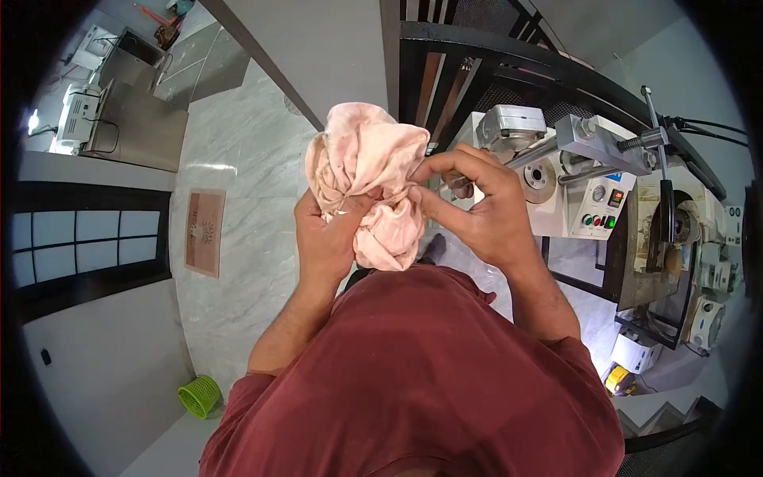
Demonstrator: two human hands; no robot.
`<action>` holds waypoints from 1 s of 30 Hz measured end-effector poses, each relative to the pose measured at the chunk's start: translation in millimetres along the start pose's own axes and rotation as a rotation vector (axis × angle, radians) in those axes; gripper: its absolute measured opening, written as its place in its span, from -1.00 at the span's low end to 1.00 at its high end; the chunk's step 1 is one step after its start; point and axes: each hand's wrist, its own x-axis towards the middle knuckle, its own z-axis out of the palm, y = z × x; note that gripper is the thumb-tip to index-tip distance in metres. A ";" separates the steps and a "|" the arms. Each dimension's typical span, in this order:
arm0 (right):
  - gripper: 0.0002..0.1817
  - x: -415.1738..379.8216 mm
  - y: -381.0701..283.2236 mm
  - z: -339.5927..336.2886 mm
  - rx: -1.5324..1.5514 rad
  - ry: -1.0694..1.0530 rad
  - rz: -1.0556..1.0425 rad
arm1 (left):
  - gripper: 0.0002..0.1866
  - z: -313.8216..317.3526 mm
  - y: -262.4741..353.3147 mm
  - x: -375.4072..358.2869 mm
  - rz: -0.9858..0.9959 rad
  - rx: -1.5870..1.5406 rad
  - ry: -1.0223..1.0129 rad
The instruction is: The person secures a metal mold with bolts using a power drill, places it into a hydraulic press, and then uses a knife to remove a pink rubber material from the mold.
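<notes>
A crumpled pale pink cloth (369, 155) is bunched up in front of my chest. My left hand (327, 230) grips it from the left side, thumb pressed across the gathered middle. At the cloth's right edge my right hand (481, 203) is closed in a pinch, with thumb and index fingertips on a fold. The folds hide most of my left fingers.
To my right stands a machine with a control panel (598, 205), a metal clamp (602, 143) and a lever (666, 211). Black railing (509, 52) runs behind it. A doormat (205, 232) and a green basket (200, 395) are on the left.
</notes>
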 end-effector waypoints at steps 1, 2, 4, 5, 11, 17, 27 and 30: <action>-0.82 0.8 -1.6 0.3 -0.002 0.015 0.005 | -0.70 -0.9 -1.3 -0.3 0.000 0.006 -0.009; -0.84 1.0 -2.5 0.1 -0.005 0.032 0.011 | -0.70 -1.5 -2.4 -0.2 0.000 0.012 -0.020; -0.83 0.5 2.8 -1.0 -0.037 0.009 -0.004 | -0.70 -1.4 -3.4 0.3 0.024 0.027 -0.017; -0.82 -0.9 5.7 -1.4 -0.068 -0.015 -0.020 | -0.71 -1.0 -4.1 0.3 0.048 0.040 -0.014; -0.80 -6.6 7.3 8.0 -0.069 -0.058 0.052 | -0.72 -3.7 -6.1 -2.9 0.123 0.132 0.051; -0.82 -4.6 15.4 0.8 0.062 -0.225 0.004 | -0.74 -8.7 -1.0 -0.6 0.166 0.240 -0.069; -0.85 -17.5 4.5 -15.1 0.094 -0.257 0.150 | -0.72 -18.5 8.1 1.0 0.109 0.250 -0.047; -0.86 -19.6 4.1 -11.1 0.344 -0.183 0.252 | -0.50 -34.8 22.1 17.0 -0.297 0.135 -0.266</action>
